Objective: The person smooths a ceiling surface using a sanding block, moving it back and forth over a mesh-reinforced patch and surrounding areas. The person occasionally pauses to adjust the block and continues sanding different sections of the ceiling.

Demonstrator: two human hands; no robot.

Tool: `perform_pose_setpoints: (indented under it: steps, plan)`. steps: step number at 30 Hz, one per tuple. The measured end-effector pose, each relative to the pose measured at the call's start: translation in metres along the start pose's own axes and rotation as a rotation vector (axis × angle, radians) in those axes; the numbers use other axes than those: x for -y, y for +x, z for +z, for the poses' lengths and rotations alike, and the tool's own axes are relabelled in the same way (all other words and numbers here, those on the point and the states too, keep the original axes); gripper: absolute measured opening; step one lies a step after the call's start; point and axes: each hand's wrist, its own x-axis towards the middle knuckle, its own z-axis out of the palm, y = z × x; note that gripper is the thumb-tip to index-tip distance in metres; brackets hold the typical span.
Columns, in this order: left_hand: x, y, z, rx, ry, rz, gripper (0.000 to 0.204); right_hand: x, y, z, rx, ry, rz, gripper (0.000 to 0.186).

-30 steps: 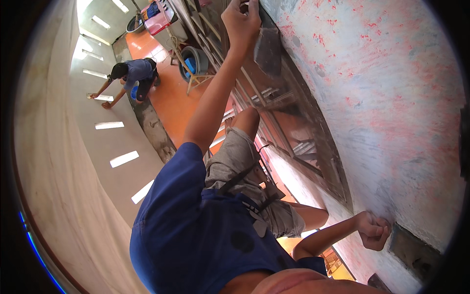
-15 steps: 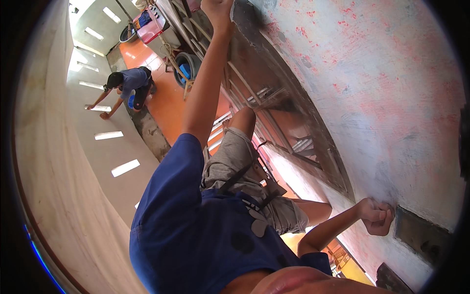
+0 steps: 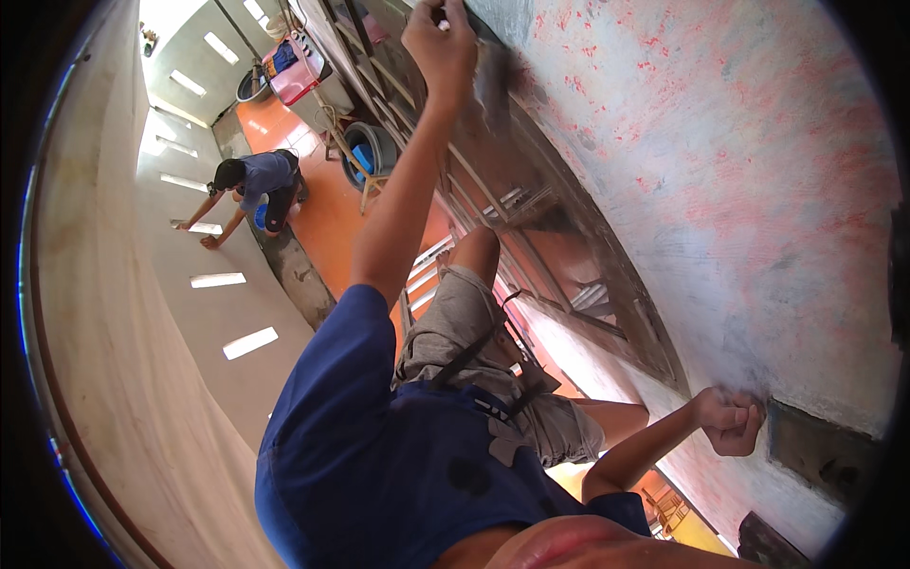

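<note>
My left hand is raised at the top of the view, beside the upper corner of the dark window frame. Its fingers are curled, and a small whitish bit, too small to name, shows between them. At the lower right, my right hand is closed in a fist against the whitewashed wall. It rests close to the edge of a dark rectangular opening. Whatever that fist may hold is hidden. Red flecks and grey patches mark the wall.
A co-worker crouches at the left, both hands on a wall with slot openings. A pink-and-white washing machine, a dark tub and a wooden stool stand on the orange floor. A pale cloth hangs left.
My left hand has come lower in the view, so its curled fingers now show. My right hand stays at the same place on the wall. The background has shifted slightly.
</note>
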Motion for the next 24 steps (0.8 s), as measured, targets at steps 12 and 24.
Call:
perform_pose_setpoints:
  steps: [12,24]
  plan:
    - [0.004,-0.002,0.001,0.025,-0.169,-0.283,0.022,-0.002,0.0,0.002,-0.026,0.033,-0.008,0.023]
    - [-0.007,-0.011,0.0,0.04,-0.073,-0.257,0.022,0.0,-0.004,0.002,-0.055,0.017,0.035,0.024]
